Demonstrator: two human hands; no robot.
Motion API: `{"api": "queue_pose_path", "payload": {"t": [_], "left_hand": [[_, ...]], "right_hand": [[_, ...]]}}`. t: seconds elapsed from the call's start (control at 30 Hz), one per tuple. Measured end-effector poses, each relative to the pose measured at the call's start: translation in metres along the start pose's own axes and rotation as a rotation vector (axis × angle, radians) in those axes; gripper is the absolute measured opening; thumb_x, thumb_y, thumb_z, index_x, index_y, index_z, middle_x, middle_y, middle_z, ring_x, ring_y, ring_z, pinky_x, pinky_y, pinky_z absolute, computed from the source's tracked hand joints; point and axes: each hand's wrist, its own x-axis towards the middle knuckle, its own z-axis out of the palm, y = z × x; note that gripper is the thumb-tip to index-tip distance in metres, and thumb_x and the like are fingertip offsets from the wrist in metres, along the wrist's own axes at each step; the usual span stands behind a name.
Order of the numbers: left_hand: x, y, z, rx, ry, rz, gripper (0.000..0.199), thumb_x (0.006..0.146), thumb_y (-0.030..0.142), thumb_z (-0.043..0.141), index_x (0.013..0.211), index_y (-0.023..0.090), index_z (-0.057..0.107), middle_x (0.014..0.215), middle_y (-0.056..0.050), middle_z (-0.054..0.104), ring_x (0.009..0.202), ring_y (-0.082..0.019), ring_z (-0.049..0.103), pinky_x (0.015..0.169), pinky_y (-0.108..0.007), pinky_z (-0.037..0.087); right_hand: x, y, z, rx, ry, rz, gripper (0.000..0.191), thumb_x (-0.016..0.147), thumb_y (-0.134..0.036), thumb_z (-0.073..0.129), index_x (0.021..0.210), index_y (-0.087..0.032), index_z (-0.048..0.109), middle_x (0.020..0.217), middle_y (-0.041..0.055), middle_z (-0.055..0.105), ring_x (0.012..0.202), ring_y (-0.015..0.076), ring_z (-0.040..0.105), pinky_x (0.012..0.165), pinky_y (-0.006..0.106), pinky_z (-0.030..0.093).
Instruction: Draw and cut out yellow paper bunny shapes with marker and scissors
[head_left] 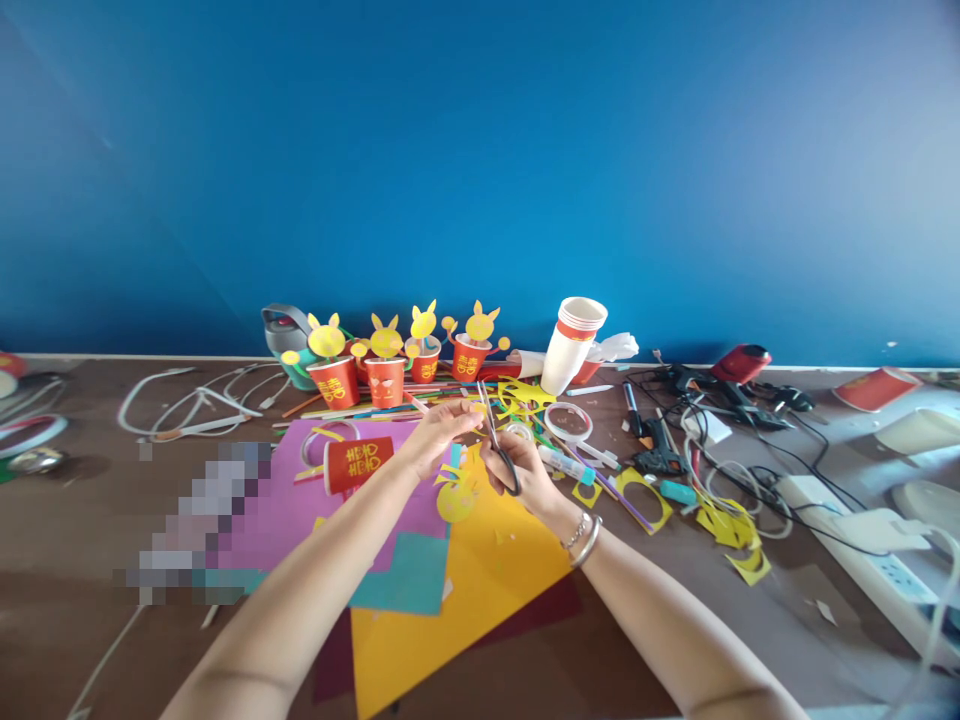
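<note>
My right hand (519, 462) grips a pair of scissors (491, 425) by the dark handles, blades pointing up and away from me. In the fingertips of my left hand (437, 437) is a small yellow paper piece (478, 408), close beside the blades. Whether the blades touch it I cannot tell. Below the hands a yellow paper rabbit head (456, 500) lies on orange paper (465, 590). Left of my left wrist, a red paper cup (358, 465) lies on its side on purple paper (277, 500).
Several red cups with yellow rabbit figures (386, 340) stand along the wall. Stacked white cups (574, 345) lean behind my right hand. Rightward lie tape (568, 422), yellow scraps (643, 500), a glue gun (660, 445), cables and a power strip (862, 560). Blue paper (409, 572) lies in front.
</note>
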Motion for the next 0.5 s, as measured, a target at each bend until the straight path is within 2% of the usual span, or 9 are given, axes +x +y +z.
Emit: {"api": "queue_pose_path", "payload": {"t": [0.17,0.33,0.5], "left_hand": [[-0.0012,-0.0011,0.0017,0.095,0.068,0.051,0.015,0.064,0.028,0.073,0.066,0.017,0.063,0.065,0.0,0.064,0.06,-0.011,0.055,0.062,-0.024,0.04],[-0.0015,0.0036,-0.0036,0.2,0.026,0.043,0.015,0.064,0.028,0.072,0.063,0.016,0.062,0.058,0.002,0.059,0.06,-0.012,0.053,0.063,-0.025,0.039],[-0.0007,0.0084,-0.0075,0.275,-0.009,0.032,0.016,0.063,0.029,0.071,0.064,0.015,0.062,0.056,0.002,0.057,0.064,-0.013,0.054,0.064,-0.026,0.039]], "right_hand": [[0.0011,0.0033,0.0006,0.016,0.016,0.01,0.034,0.076,-0.05,0.066,0.077,-0.018,0.054,0.051,-0.0066,0.046,0.037,0.005,0.039,0.037,0.019,0.031],[0.003,0.0064,-0.0004,0.053,-0.009,-0.003,0.034,0.071,-0.046,0.071,0.079,-0.017,0.055,0.058,-0.0051,0.05,0.039,0.0049,0.043,0.037,0.019,0.034],[0.0025,0.0048,-0.0009,0.048,-0.033,0.003,0.034,0.072,-0.046,0.07,0.078,-0.016,0.055,0.055,-0.0063,0.047,0.039,0.0039,0.039,0.037,0.018,0.03]]}}
